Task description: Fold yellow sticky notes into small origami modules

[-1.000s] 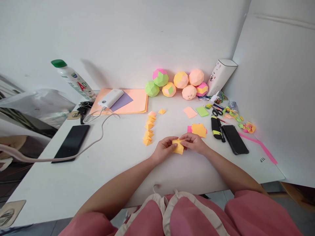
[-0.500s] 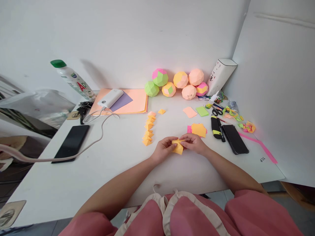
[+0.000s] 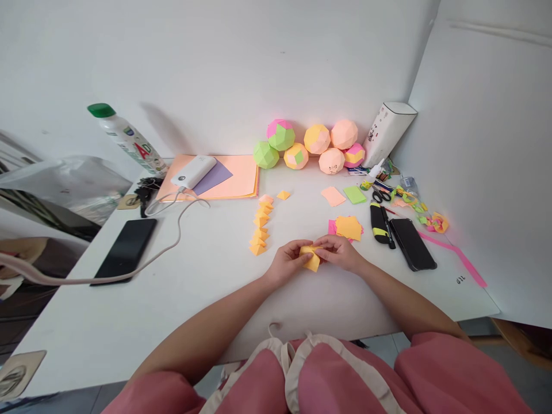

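The left hand [image 3: 285,260] and right hand [image 3: 342,253] pinch a yellow paper [image 3: 312,264] from opposite sides, likely to steady its folds, in front and left of the yellow note stack [image 3: 348,227].

Left of one pair of scissors [image 3: 380,195], one yellow sheet [image 3: 312,264] is being held, one folded piece [image 3: 283,195] is lying alone, and perhaps seven more, overlapping, are forming a column. Behind and left of the scissors, seven paper balls [image 3: 317,139] are clustering. Two phones [image 3: 125,250] are lying, one far left of the scissors, one in front; one bottle [image 3: 129,141] and one power bank [image 3: 194,171] are sitting far left.
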Available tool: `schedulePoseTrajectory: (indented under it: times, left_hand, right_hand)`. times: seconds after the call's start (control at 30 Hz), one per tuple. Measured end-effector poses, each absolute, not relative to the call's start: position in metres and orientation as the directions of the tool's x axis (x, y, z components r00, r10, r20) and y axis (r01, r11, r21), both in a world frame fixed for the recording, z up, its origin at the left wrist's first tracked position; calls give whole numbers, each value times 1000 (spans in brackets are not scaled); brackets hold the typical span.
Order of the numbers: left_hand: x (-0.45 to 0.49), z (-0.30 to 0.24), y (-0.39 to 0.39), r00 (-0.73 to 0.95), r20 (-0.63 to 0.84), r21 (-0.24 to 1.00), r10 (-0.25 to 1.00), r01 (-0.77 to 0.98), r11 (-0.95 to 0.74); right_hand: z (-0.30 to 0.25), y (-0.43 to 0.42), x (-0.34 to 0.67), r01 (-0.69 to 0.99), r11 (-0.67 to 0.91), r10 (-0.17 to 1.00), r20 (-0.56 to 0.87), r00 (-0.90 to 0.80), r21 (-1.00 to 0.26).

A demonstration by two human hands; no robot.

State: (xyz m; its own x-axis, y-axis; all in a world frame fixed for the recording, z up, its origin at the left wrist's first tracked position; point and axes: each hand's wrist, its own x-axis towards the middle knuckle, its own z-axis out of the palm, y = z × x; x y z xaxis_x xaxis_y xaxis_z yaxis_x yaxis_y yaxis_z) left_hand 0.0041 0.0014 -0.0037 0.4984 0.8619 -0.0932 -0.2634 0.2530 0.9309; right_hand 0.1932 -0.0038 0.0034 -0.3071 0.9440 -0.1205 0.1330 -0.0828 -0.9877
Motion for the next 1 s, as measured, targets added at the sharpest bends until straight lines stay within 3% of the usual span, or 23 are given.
schedulePoseTrajectory:
  times: [0.5, 1.0]
  left_hand:
    - [4, 0, 2, 538, -77, 918, 840, -291, 271]
    - [4, 1, 2, 490, -137, 927, 861, -242, 286]
  right_hand:
    - [5, -2, 195, 70, -145, 909, -160, -385, -987]
    - [4, -5, 192, 61, -111, 930, -125, -345, -992]
